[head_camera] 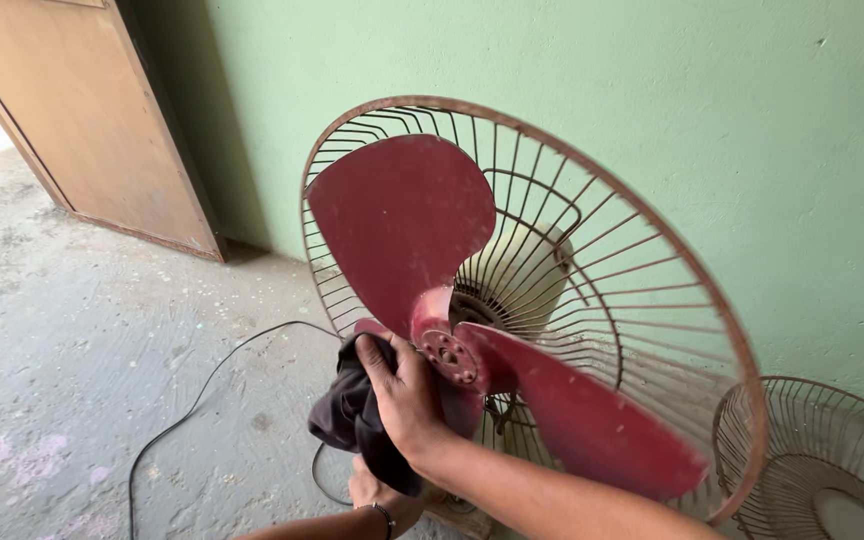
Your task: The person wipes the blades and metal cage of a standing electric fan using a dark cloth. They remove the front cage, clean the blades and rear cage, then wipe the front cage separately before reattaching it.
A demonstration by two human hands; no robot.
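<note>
At the far left a plain wooden door (pixel 82 110) stands open against a pale green wall (pixel 652 110), with bright daylight showing past its edge. Below it spreads a rough, dusty concrete floor (pixel 62 340), and a thin black cable (pixel 202 385) curves across it from the lower left toward the base of the fan.

Next comes a dark cloth (pixel 357 415), bunched into folds and hanging just left of the fan's centre. The right hand (pixel 407 395) grips it: the fingers are curled closed around the cloth, thumb on top, and the knuckles press up against the red hub (pixel 452 355) where the blades meet. Beneath it, at the bottom edge of the view, the left hand (pixel 382 500) sits low near the fan's stand, a thin band on its wrist; the cloth and the right forearm cover most of it, so I cannot tell whether it is open or closed, though it seems to rest on something there.

The fan (pixel 512 290) fills the middle. Its front guard is off, leaving three dusty red blades (pixel 402 215) bare before a rusty rear wire cage (pixel 642 290), with a cream motor housing (pixel 527 270) behind the hub.

At the far right, a second round wire guard (pixel 832 460) leans against the wall, just beside the fan's cage.
</note>
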